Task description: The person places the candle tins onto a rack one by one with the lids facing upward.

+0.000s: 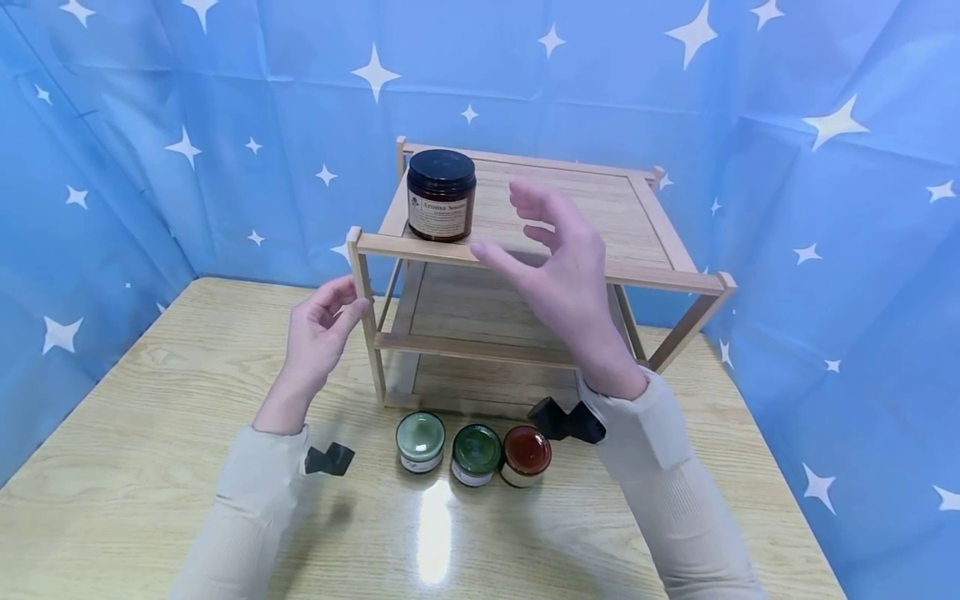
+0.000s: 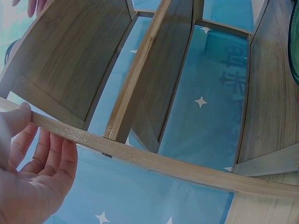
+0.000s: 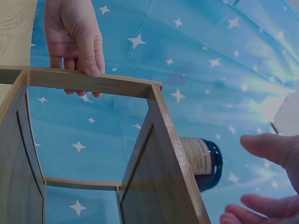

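Note:
A wooden shelf rack (image 1: 480, 350) with tiered boards stands on the table. My left hand (image 1: 322, 329) pinches its front left post (image 1: 366, 312), thumb on one side and fingers behind, as the left wrist view shows too. On the top board, near the left end, sits a dark amber jar (image 1: 441, 200) with a black lid and a cream label. To the right of that jar, my right hand (image 1: 558, 267) is held in the air with thumb and fingers spread apart and nothing between them. In the right wrist view a gap shows between the fingers and the jar (image 3: 198, 161).
In front of the rack stand three small jars in a row: a pale green one (image 1: 421, 437), a dark green one (image 1: 476, 451) and a red one (image 1: 527, 452). A blue cloth with white stars (image 1: 480, 75) hangs behind and beside the wooden table (image 1: 135, 417).

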Action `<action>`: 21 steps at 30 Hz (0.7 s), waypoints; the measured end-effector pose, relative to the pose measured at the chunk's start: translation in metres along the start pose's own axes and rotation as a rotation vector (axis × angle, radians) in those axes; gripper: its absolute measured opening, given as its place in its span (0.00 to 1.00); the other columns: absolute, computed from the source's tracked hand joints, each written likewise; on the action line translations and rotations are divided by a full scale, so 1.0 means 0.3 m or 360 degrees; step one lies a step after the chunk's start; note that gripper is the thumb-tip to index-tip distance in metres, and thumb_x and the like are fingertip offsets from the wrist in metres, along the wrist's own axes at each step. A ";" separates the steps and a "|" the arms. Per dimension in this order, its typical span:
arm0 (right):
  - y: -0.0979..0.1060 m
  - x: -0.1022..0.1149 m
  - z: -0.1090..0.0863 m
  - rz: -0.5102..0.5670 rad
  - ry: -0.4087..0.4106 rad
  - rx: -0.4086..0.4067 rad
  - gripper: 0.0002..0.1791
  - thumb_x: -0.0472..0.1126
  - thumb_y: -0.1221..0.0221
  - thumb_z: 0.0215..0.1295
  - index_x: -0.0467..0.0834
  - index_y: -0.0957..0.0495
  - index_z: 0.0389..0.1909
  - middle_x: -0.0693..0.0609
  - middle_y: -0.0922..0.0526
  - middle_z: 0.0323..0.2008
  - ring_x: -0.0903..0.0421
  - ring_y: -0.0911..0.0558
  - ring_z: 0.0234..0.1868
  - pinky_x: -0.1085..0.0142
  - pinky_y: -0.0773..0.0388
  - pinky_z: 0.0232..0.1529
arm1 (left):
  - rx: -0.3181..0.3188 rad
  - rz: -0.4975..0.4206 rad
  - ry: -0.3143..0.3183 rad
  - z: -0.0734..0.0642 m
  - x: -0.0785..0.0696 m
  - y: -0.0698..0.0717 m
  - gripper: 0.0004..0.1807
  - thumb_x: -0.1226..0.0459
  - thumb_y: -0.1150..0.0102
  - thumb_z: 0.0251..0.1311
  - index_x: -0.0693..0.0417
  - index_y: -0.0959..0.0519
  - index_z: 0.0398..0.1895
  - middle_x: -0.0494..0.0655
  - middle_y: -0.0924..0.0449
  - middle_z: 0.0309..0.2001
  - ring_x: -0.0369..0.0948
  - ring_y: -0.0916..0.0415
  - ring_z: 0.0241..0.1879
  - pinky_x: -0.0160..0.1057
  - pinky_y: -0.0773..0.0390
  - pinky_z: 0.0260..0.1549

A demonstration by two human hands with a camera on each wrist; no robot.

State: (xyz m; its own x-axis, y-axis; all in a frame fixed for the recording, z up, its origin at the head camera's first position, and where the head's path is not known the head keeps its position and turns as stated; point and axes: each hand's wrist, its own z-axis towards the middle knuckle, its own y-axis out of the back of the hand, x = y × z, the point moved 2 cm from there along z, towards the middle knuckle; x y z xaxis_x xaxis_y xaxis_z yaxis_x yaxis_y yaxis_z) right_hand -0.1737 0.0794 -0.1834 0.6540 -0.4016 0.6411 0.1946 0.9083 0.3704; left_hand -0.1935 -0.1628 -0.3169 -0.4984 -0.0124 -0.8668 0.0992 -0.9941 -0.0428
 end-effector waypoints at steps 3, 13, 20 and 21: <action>0.012 -0.001 -0.019 0.0024 -0.0017 -0.0001 0.31 0.35 0.29 0.48 0.36 0.26 0.55 0.46 0.23 0.52 0.50 0.25 0.52 0.63 0.27 0.53 | 0.0000 -0.0010 -0.0001 -0.001 0.001 0.000 0.13 0.79 0.49 0.60 0.77 0.28 0.48 0.34 0.21 0.35 0.33 0.26 0.39 0.28 0.26 0.45; 0.043 -0.010 -0.098 0.0079 0.0016 0.0008 0.30 0.30 0.29 0.46 0.32 0.27 0.53 0.42 0.23 0.51 0.55 0.25 0.53 0.65 0.27 0.52 | -0.0009 -0.0037 0.0000 -0.003 0.002 0.001 0.12 0.78 0.47 0.59 0.66 0.23 0.46 0.35 0.21 0.35 0.33 0.25 0.39 0.28 0.25 0.45; 0.058 -0.022 -0.160 0.0075 -0.0016 0.0027 0.31 0.29 0.29 0.45 0.31 0.28 0.54 0.41 0.24 0.53 0.53 0.25 0.55 0.64 0.29 0.55 | -0.0013 -0.0057 -0.0005 -0.003 0.002 0.000 0.11 0.77 0.46 0.60 0.63 0.21 0.45 0.37 0.21 0.34 0.33 0.24 0.39 0.29 0.25 0.44; 0.061 -0.025 -0.167 0.0076 -0.0019 0.0028 0.31 0.28 0.30 0.45 0.31 0.28 0.54 0.41 0.24 0.53 0.53 0.25 0.55 0.63 0.29 0.55 | -0.0013 -0.0056 -0.0006 -0.003 0.002 0.000 0.11 0.77 0.46 0.60 0.63 0.21 0.45 0.37 0.21 0.34 0.33 0.24 0.39 0.28 0.25 0.44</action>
State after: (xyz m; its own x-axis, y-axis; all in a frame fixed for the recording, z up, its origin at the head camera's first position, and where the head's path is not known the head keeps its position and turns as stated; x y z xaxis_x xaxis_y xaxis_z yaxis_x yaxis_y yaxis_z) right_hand -0.1385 0.1048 -0.2152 0.6536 -0.3592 0.6662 0.1501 0.9243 0.3510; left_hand -0.1931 -0.1627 -0.3179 -0.5052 0.0221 -0.8627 0.0885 -0.9931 -0.0772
